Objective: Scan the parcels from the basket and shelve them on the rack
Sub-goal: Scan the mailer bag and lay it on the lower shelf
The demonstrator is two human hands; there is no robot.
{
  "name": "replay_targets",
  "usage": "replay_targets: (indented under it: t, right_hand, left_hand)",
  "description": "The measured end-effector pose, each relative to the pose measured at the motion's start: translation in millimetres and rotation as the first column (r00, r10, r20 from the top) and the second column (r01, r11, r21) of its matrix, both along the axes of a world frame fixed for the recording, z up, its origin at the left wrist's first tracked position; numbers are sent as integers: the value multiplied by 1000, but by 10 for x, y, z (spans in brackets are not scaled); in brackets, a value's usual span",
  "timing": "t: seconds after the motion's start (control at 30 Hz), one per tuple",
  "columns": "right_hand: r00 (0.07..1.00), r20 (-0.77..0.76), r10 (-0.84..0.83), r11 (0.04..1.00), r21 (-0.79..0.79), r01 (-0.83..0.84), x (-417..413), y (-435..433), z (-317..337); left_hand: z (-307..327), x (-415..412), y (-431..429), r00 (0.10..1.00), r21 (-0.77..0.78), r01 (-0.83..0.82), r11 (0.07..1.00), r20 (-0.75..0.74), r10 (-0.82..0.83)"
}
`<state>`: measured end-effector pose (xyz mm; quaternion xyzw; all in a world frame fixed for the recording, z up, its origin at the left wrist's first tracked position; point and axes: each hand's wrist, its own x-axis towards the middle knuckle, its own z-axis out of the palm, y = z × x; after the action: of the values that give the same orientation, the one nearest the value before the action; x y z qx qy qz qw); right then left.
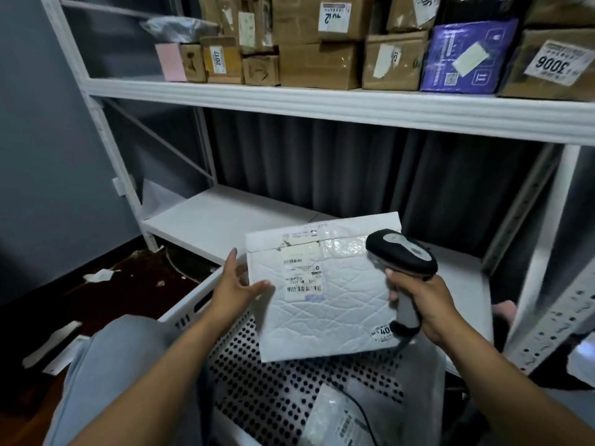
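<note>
Boxes (318, 64) pack the upper shelf (322, 104) edge to edge; the lower shelf (209, 217) lies open at far left, while mailer (338, 304) and scanner (402, 254) block the near middle.

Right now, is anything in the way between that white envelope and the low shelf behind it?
Nothing visible does. The left hand holds the envelope above the basket, and the low shelf just beyond shows bare board. The scanner in the right hand is on the near side.
</note>
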<state>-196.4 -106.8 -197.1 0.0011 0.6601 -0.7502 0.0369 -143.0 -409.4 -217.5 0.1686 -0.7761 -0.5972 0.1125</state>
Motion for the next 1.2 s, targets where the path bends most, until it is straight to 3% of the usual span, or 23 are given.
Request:
replay_targets:
  t: [0.1, 0.2, 0.27, 0.37, 0.53, 0.7, 0.9, 1.2]
  right_hand:
    - [998, 54, -41, 997, -62, 44, -80, -9, -34]
    - [988, 117, -101, 987, -109, 114, -148, -72, -65]
    - [975, 163, -149, 975, -140, 172, -191, -129, -76]
    - [965, 182, -188, 970, -122, 212, -263, -172, -87]
    - [984, 161, -76, 988, 145, 52, -221, -256, -133]
    - [959, 196, 206, 946, 210, -246, -41, -369, -41]
    - [961, 195, 198, 942, 232, -241, -5, -359, 39]
    - [968, 138, 212, 916, 318, -246, 1, -313, 56]
  left_hand:
    - [-86, -60, -15, 999, 7, 26, 1000, -19, -26]
    - [-148, -104, -97, 1000, 169, 12, 985, -15, -10]
    - [-203, -117, -107, 996, 247, 84, 965, -8, -84]
    - [-276, -141, -83, 989, 207, 145, 968, 2, -149]
    - [-249, -165, -84, 995, 101, -76, 992, -56, 82]
    - [-229, -177, -104, 966, -19, -233, 972, -121, 229]
    - [-250, -199, -135, 944, 9, -299, 954, -145, 298]
    - [-258, -181, -122, 947, 12, -276, 961, -167, 274]
